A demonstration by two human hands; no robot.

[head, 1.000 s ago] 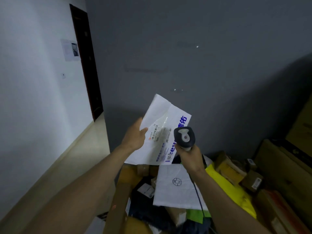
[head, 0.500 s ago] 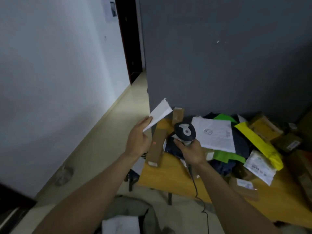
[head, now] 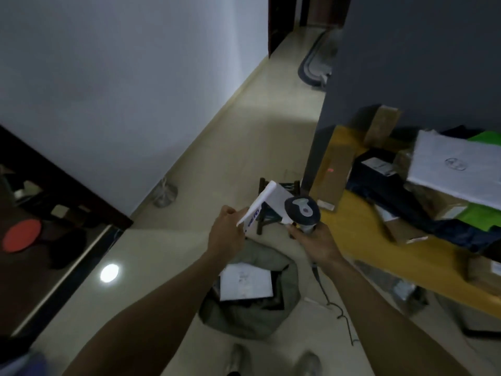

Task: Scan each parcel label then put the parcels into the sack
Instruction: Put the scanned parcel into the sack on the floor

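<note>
My left hand pinches a white mailer parcel with blue print, held edge-on above the floor. A grey-blue handheld barcode scanner is gripped by my right hand, its cable trailing down to the floor. Directly below both hands a grey-green sack lies open on the floor with a white parcel inside it. To the right, a yellow wooden table carries a heap of other parcels, and the scanner's red dot falls on a brown box there.
The table holds a white padded envelope, green and dark bags, and cardboard boxes. A dark stool stands behind the sack. A white wall runs along the left, a grey partition behind the table. My shoes show at the bottom.
The view has swung down and left from the table to the floor sack. The white mailer moved from in front of the scanner to over the sack, turned edge-on.
</note>
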